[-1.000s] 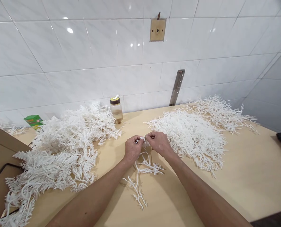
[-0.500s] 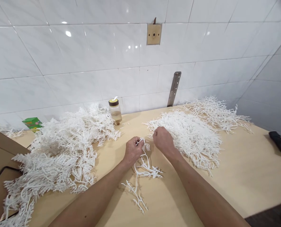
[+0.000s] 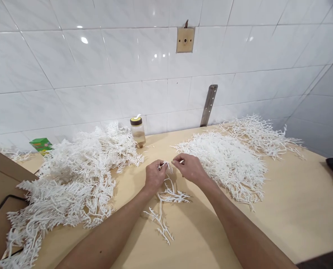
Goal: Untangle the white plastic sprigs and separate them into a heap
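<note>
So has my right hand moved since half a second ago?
Yes, your right hand has shifted left, closer to the bottle, which stands in the same place on the table.

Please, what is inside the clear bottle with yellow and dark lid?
The clear cylindrical bottle holds what looks like pale brown liquid and, at the bottom, something brown, too small to identify. The yellow and dark lid hides its mouth.

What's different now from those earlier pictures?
The right hand seems to have let go of the white branching piece, drawn away to the right, then come back left beside it; whether it touches is unclear. The left hand kept its hold. The bottle and big white heaps stayed put.
</note>
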The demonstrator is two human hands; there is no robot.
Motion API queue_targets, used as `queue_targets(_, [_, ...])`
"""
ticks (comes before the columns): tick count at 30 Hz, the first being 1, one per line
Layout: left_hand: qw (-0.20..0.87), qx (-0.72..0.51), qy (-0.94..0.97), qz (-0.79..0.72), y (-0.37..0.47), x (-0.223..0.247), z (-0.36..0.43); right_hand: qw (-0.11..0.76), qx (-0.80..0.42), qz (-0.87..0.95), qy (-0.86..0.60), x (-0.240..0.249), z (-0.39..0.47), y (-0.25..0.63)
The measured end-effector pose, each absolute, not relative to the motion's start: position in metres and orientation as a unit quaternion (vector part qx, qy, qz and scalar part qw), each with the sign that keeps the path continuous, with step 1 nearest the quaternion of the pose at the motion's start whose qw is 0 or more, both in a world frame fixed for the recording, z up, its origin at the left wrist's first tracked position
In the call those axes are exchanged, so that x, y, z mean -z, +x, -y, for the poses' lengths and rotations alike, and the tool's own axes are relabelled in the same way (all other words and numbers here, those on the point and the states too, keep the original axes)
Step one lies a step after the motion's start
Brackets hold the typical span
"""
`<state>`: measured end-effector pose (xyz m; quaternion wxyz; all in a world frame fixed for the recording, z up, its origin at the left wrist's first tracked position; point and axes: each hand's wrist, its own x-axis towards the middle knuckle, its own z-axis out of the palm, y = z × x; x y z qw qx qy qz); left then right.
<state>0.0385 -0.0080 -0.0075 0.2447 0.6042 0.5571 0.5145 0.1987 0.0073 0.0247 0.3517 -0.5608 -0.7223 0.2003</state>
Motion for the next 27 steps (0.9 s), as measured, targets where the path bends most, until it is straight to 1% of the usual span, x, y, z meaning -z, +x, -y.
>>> queue_targets(5, [0.22,-0.506,0.626,-0.551,0.04,0.011,0.007,0.341,-0.214,0.716,-0.57,-0.017,-0.002,0.184])
queue_targets(9, [0.201,-0.478,0.648,-0.557,0.042,0.01,0.009,0.33,-0.177,0.728,-0.574,-0.014,-0.003,0.183])
queue_targets(15, [0.201,-0.463,0.656,-0.561,0.042,0.007,0.011,0.299,-0.106,0.75,-0.581,-0.012,-0.003,0.18])
queue_targets(17, [0.202,-0.462,0.652,-0.566,0.041,0.008,0.01,0.293,-0.106,0.753,-0.579,-0.012,-0.003,0.18])
queue_targets(19, [0.21,-0.476,0.643,-0.562,0.04,0.008,0.009,0.301,-0.137,0.746,-0.578,-0.011,-0.004,0.18])
queue_targets(22, [0.213,-0.511,0.642,-0.53,0.038,0.01,0.006,0.324,-0.225,0.711,-0.582,-0.01,-0.006,0.182])
queue_targets(25, [0.198,-0.525,0.656,-0.505,0.037,0.012,0.004,0.337,-0.307,0.677,-0.578,-0.007,-0.007,0.183])
queue_targets(27, [0.183,-0.527,0.663,-0.499,0.035,0.013,0.003,0.343,-0.329,0.669,-0.572,-0.006,-0.008,0.183])
